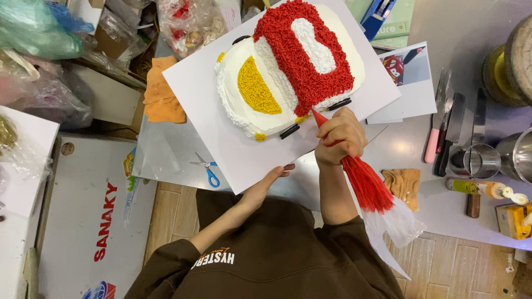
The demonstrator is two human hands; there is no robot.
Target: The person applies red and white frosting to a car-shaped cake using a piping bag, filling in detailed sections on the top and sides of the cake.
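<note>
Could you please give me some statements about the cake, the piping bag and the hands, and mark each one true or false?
1. The right hand grips a piping bag of red cream. True.
2. The bag's tip touches the yellow patch. False: it meets the cake at its red edge.
3. The left hand holds the edge of the white board under the cake. True.
4. The scissors lie on top of the cake. False: they lie on the metal table, partly under the board.
</note>
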